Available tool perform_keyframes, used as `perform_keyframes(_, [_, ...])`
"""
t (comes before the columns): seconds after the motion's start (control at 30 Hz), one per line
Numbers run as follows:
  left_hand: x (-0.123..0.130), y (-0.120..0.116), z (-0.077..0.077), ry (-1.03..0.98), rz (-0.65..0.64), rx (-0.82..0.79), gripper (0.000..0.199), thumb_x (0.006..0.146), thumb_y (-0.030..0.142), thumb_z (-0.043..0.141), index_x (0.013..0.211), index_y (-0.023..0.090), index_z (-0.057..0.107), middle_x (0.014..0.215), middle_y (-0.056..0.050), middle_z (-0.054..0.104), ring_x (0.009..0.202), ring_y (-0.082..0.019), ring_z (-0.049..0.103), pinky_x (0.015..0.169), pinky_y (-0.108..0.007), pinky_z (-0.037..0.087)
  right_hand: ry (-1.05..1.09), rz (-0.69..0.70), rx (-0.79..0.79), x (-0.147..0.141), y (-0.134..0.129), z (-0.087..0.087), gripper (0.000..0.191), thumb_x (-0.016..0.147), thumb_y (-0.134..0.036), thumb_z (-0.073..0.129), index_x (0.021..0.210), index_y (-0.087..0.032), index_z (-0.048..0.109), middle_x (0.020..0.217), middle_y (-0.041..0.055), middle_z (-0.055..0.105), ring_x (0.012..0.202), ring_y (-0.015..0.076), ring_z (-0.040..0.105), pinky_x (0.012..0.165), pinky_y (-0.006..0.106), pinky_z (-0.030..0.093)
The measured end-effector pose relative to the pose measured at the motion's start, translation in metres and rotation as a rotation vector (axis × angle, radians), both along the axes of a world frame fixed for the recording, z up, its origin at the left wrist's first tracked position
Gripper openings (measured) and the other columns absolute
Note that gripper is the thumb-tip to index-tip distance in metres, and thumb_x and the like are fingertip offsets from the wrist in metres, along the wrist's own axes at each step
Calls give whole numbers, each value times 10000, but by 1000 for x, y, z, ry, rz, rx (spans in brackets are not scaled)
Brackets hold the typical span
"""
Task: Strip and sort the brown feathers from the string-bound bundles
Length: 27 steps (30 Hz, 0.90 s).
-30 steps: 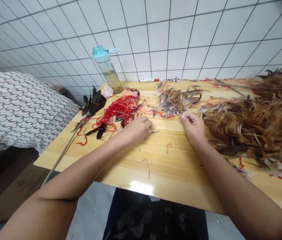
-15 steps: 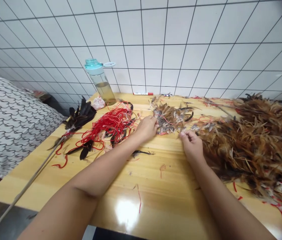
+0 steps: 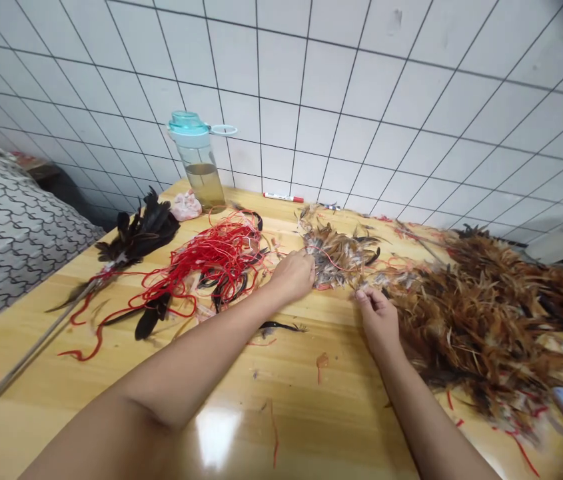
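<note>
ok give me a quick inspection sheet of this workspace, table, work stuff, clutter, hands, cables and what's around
surface: wooden table, glossy, with a bright reflection near the front
work things: small feather pile mid-table; brown feathers heaped right; red cord tangled left; black feathers at the end of a stick
clutter: bottle part full, marker by the wall, loose red thread near the front
hands: left hand at the small pile, right hand just right of it; grip unclear for both
cables: nothing seen
surroundings: white tiled wall behind, patterned cloth at left
</note>
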<state>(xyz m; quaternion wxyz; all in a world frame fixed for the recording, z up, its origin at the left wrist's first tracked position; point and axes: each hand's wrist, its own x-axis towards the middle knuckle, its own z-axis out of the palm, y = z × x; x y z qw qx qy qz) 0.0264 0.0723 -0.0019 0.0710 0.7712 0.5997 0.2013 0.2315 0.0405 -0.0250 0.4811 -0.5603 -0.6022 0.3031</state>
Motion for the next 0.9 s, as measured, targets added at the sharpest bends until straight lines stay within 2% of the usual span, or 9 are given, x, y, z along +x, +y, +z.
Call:
perform_keyframes(0.17, [-11,9,4,-202,68,-7,167,807,159,450,843,181,611,886,-74,643,846,-197,580,775,-314,457,-32,-17,3,4,-3,-1,266,756,-462,603,705,-202,631,673,23,630,636,187,540,627,308,444])
perform_keyframes(0.3, [-11,8,2,-168,-32,-17,133,799,250,524,825,181,635,899,-84,644,889,-227,577,836,-342,456,-22,-30,20,5,-3,-2,273,768,-464,610,724,-196,640,704,23,641,677,195,565,683,321,461])
perform_keyframes(0.43, [-5,2,-1,-120,-77,21,201,788,329,594,886,159,637,982,-126,634,1000,-271,557,918,-382,437,-34,-79,17,-2,-2,0,299,763,-483,609,713,-189,629,690,26,625,673,198,552,674,320,452])
perform_keyframes(0.53, [-3,2,-4,-77,-86,35,160,843,241,506,860,147,634,958,-136,641,979,-257,570,914,-369,434,-37,-57,0,-10,-1,1,298,766,-486,603,723,-193,626,697,26,623,675,201,547,669,320,447])
perform_keyframes(0.63, [-6,6,-6,-101,-50,17,205,864,178,425,827,155,626,898,-127,642,915,-238,585,857,-357,449,3,-14,-31,-16,4,2,299,759,-491,614,740,-194,641,715,28,637,685,203,555,674,323,453])
perform_keyframes(0.8, [-14,14,-8,-270,39,92,142,805,140,464,861,177,590,908,-80,629,901,-208,561,833,-329,449,164,29,-26,-29,21,4,271,755,-455,643,740,-184,646,713,13,630,686,167,548,688,294,443])
perform_keyframes(0.9, [-17,16,-8,-285,11,118,135,772,119,487,838,184,586,904,-59,627,902,-202,540,837,-323,439,228,71,-32,-38,26,2,263,765,-451,634,750,-188,637,716,9,622,686,161,541,686,286,434])
